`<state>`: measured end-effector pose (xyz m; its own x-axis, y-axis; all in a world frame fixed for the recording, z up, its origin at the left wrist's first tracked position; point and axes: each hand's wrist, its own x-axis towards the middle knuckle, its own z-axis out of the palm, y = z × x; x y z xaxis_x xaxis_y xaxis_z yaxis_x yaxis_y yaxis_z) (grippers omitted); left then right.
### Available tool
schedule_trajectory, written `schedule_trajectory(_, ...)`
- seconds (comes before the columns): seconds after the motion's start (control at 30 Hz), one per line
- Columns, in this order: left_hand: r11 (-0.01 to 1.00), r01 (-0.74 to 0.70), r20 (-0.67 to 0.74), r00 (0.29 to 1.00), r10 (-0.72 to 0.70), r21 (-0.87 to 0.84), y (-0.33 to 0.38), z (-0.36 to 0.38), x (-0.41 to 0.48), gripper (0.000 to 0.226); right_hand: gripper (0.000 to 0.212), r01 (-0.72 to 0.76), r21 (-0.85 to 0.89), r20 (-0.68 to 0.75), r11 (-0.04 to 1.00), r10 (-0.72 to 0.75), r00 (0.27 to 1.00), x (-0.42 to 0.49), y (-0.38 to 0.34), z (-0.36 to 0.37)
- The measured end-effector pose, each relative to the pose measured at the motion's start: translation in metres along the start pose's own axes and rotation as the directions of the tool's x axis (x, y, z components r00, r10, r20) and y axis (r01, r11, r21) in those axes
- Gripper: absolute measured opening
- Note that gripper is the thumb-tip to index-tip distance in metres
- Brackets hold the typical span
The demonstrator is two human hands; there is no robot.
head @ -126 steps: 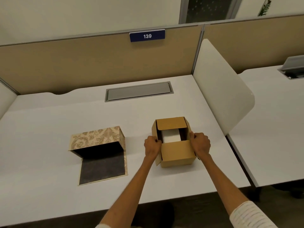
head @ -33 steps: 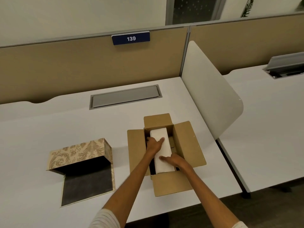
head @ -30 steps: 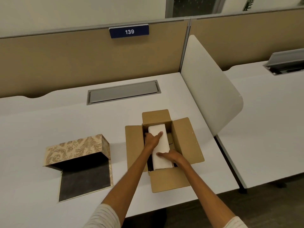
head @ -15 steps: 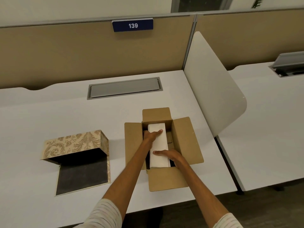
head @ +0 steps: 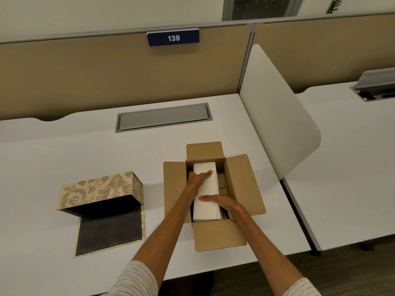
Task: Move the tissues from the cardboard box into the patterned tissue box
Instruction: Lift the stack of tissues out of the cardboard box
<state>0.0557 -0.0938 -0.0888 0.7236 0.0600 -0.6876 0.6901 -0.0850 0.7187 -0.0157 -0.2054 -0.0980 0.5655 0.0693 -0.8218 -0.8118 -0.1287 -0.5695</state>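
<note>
A brown cardboard box (head: pixel 241 184) stands on the white desk with all its flaps folded out. Inside it lies a white stack of tissues (head: pixel 208 193), long side running away from me. My left hand (head: pixel 197 177) grips the stack's far left part, thumb across the top. My right hand (head: pixel 222 204) grips its near right part, fingers over the top. The patterned tissue box (head: pixel 100 189), beige with a leaf print, sits to the left, its lid open and its dark inside flap lying flat on the desk.
A grey cable hatch (head: pixel 163 117) is set into the desk behind the boxes. A white side divider (head: pixel 275 116) rises at the desk's right edge, with a tan partition (head: pixel 106 73) along the back. Another desk (head: pixel 350 159) lies to the right.
Since 4 seconds ago the cardboard box's flaps have been opened out and both hands have gone inside onto the tissues. Over the last second the hands have barely shifted on the stack.
</note>
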Motion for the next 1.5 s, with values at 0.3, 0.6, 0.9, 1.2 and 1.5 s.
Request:
schedule_trajectory(0.3,0.991,0.044,0.099,0.995,-0.031,-0.128,0.004,-0.007,0.000,0.063,0.051,0.072,0.059,0.014,0.996,-0.073,0.997,-0.019,-0.006,0.000)
schedule_trajectory(0.6,0.981,0.138,0.366,0.927,-0.079,-0.137,0.023,-0.020,-0.013,0.068,0.040,0.149,0.074,0.022,0.986,-0.151,0.988,-0.043,-0.016,-0.008)
schedule_trajectory(0.9,0.975,0.045,0.402,0.915,0.047,-0.216,0.052,-0.055,-0.028,0.071,0.052,0.244,0.016,0.071,0.970,-0.244,0.967,-0.068,-0.037,-0.003)
schedule_trajectory(1.2,0.909,-0.059,0.166,0.976,0.139,-0.413,0.056,-0.148,-0.046,0.063,0.049,0.308,-0.014,0.025,0.951,-0.307,0.951,-0.089,-0.071,0.022)
schedule_trajectory(1.5,0.855,-0.075,0.057,0.991,0.121,-0.513,0.013,-0.280,-0.085,0.043,0.059,0.384,0.129,-0.056,0.914,-0.380,0.923,-0.085,-0.096,0.109)
